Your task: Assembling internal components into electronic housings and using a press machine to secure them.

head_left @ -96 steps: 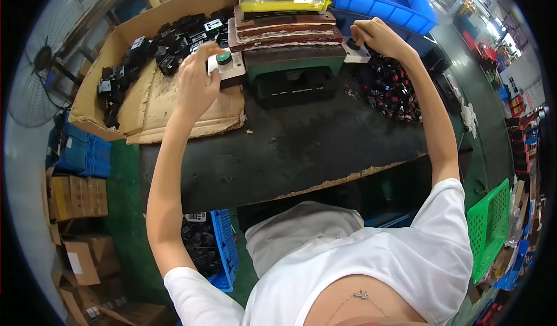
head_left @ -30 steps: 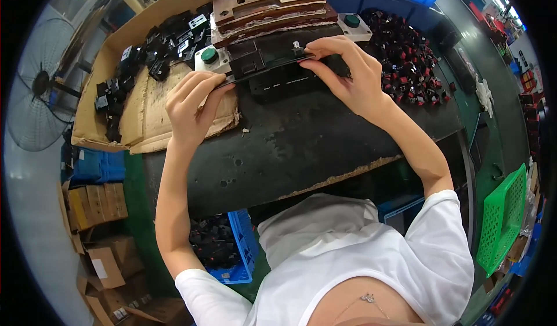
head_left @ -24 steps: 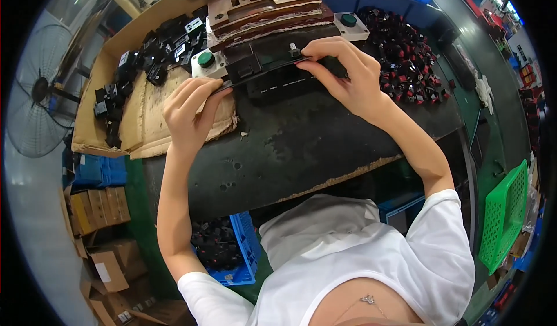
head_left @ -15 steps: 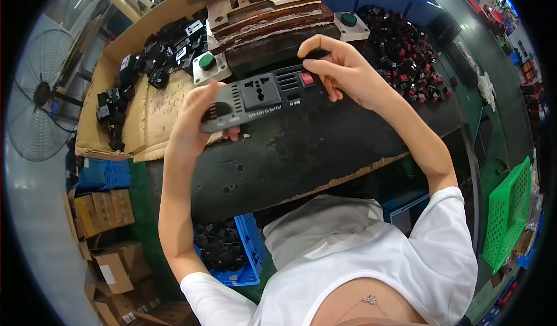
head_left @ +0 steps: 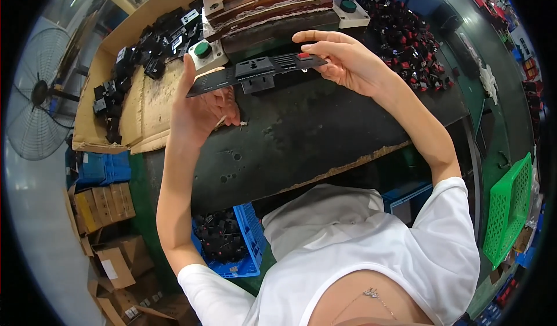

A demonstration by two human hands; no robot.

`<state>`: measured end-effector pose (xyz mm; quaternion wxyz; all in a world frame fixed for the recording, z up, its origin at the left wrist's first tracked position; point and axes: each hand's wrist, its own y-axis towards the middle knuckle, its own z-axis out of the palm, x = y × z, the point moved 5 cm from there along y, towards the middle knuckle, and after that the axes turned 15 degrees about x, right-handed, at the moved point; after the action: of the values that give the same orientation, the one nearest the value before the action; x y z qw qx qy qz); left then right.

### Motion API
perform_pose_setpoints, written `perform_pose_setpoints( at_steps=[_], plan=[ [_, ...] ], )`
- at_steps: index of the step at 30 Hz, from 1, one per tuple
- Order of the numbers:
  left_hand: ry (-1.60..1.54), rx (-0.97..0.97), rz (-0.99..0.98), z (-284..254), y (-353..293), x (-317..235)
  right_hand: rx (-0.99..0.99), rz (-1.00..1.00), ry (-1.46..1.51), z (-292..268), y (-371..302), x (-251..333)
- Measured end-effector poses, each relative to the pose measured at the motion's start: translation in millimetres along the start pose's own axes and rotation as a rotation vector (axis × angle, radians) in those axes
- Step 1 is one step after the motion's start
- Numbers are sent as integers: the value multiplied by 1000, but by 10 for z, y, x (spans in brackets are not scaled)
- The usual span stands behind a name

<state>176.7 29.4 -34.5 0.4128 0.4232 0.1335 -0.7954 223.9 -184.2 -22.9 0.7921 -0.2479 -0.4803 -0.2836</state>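
while holding the black panel [head_left: 259, 73] up in both hands, tilts it nearly edge-on to the view, in the air over the black bench [head_left: 313, 128] and just in front of the layered brown block [head_left: 264, 6]. grips the left end with the left hand [head_left: 203, 105], with the thumb upright at the outer edge and the other fingers loosely curled below. cannot make out any touch between those fingertips and the panel's underside. clasps the right end with the right hand [head_left: 351, 62], with the thumb close to the red switch [head_left: 303, 55], the index finger stretched out above, and the remaining fingers bent in under the edge. shows, on the panel's upper face, a raised socket [head_left: 252, 65] near the middle and rows of slots; carries a dark boxy part [head_left: 259, 84] beneath.

has a green button [head_left: 202, 49] on the left of the block and a second green button [head_left: 348, 6] on its right. to the right on the bench, has a heap of black and red parts [head_left: 400, 41]; to the left, a cardboard box [head_left: 81, 131] with black parts [head_left: 154, 67] inside and a flat cardboard sheet [head_left: 154, 108] in front. below the bench's left edge, has a blue crate [head_left: 249, 233] of dark pieces [head_left: 220, 236]; farther out, a fan [head_left: 40, 94] on the left and a green basket [head_left: 510, 210] on the right.
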Motion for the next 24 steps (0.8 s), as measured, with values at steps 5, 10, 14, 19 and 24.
perform_pose_setpoints(
  at_steps=[5, 10, 14, 19, 24],
  plan=[
    [121, 165, 93, 194, -9, -37, 63, -326, -478, 28, -74, 172],
    [561, -65, 79, 203, 13, -22, 25, -604, -762, 114, -176, 272],
    [598, -245, 90, 246, -8, -75, -17, -702, -934, 184, -204, 263],
    [722, -224, 148, 273, -25, -87, -5, -680, -925, 185, -190, 251],
    [775, -170, 207, 362, -37, -143, 37, -693, -950, 186, -180, 238]
  ],
)
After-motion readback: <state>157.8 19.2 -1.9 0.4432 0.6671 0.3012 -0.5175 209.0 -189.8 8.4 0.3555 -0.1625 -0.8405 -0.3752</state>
